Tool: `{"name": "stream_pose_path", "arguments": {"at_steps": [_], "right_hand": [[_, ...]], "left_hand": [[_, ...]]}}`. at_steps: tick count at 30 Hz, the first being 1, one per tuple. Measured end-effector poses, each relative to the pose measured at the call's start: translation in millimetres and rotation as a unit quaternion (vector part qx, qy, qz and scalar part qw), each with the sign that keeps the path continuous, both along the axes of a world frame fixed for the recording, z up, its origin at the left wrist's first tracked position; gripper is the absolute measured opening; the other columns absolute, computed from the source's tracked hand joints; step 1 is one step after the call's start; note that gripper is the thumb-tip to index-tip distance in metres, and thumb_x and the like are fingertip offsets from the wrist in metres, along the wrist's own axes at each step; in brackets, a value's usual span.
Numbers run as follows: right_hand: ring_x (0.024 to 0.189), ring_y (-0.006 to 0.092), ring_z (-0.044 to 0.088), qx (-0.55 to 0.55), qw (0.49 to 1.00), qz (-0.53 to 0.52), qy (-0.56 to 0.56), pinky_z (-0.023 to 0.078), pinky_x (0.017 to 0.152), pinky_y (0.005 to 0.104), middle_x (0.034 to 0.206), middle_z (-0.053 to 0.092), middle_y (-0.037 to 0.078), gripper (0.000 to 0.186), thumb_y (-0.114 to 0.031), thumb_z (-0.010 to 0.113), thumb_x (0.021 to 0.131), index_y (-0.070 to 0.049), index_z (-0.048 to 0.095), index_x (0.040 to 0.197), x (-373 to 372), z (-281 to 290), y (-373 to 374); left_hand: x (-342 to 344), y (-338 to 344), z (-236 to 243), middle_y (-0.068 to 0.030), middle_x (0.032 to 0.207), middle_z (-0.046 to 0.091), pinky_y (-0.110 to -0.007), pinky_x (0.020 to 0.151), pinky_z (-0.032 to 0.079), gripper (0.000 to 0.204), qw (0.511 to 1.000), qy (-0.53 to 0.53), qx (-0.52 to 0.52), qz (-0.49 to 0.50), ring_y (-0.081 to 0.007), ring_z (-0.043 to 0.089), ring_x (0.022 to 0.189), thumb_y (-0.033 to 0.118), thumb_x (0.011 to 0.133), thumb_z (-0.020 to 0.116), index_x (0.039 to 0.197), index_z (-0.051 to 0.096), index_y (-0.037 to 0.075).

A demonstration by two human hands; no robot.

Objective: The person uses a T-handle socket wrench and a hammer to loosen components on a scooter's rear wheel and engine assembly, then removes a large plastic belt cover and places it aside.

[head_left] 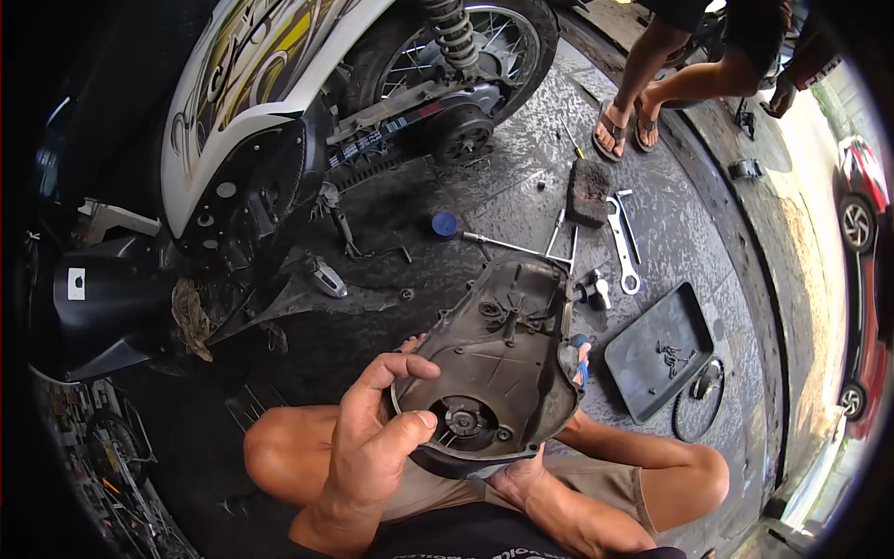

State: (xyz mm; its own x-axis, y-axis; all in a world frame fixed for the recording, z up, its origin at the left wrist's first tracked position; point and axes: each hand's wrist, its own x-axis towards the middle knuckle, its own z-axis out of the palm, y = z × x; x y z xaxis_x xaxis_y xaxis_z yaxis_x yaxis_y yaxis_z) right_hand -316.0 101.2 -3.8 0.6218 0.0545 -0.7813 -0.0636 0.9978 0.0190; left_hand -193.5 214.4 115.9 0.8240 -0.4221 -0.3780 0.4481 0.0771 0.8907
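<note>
A dark metal scooter transmission cover rests tilted in both hands above my lap, its ribbed inner side turned up toward me. My left hand grips its lower left edge, with the thumb lying over the rim beside the round hub and the index finger along the edge above it. From below right, my right hand supports the cover's bottom edge. The fingers of that hand are hidden beneath the cover.
Ahead left stands a scooter with its drive belt exposed. Beyond the cover lie a T-handle wrench, a flat holding wrench and a dark block. A tray of bolts sits right, beside a belt. Another person's feet are at the back.
</note>
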Motion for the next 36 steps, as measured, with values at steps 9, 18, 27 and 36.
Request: {"name": "stream_pose_path", "arguments": {"at_steps": [9, 18, 27, 36], "right_hand": [[0.134, 0.0254, 0.047, 0.16, 0.984, 0.012, -0.08, 0.035, 0.114, 0.0514, 0.145, 0.051, 0.003, 0.069, -0.061, 0.056, 0.092, -0.015, 0.047, 0.142, -42, 6, 13], [0.137, 0.0236, 0.043, 0.197, 0.953, 0.058, -0.222, 0.033, 0.115, 0.0528, 0.15, 0.045, 0.002, 0.08, -0.066, 0.054, 0.088, -0.017, 0.036, 0.149, -64, 2, 12], [0.131, 0.0259, 0.047, 0.187, 0.936, -0.078, -0.289, 0.039, 0.111, 0.0484, 0.136, 0.055, 0.014, 0.067, -0.062, 0.049, 0.093, -0.012, 0.047, 0.138, -27, 4, 12], [0.059, 0.0049, 0.05, -0.645, 0.759, 0.05, -0.076, 0.04, 0.053, 0.0226, 0.068, 0.061, 0.002, 0.015, -0.013, 0.058, 0.098, 0.001, 0.065, 0.097, -40, 5, -60]], "left_hand": [[10, -4, 42, -0.0233, 0.134, 0.048, -0.038, 0.113, 0.028, 0.047, 0.988, 0.052, 0.117, -0.086, -0.0271, 0.044, 0.13, 0.014, 0.07, 0.062, 0.112, 0.056, -0.004], [34, -36, 53, -0.0135, 0.122, 0.051, -0.032, 0.102, 0.038, 0.038, 0.95, 0.071, 0.181, -0.246, -0.0183, 0.052, 0.114, 0.02, 0.083, 0.056, 0.114, 0.053, -0.002], [60, -94, 9, -0.0178, 0.113, 0.06, -0.037, 0.105, 0.032, 0.023, 0.967, -0.153, 0.112, -0.173, -0.0231, 0.049, 0.114, 0.023, 0.088, 0.051, 0.084, 0.056, 0.001], [105, -128, -4, -0.0059, 0.08, 0.061, -0.033, 0.092, 0.044, 0.026, 0.911, -0.356, 0.105, -0.177, -0.015, 0.056, 0.085, 0.022, 0.097, 0.056, 0.084, 0.06, 0.001]]}}
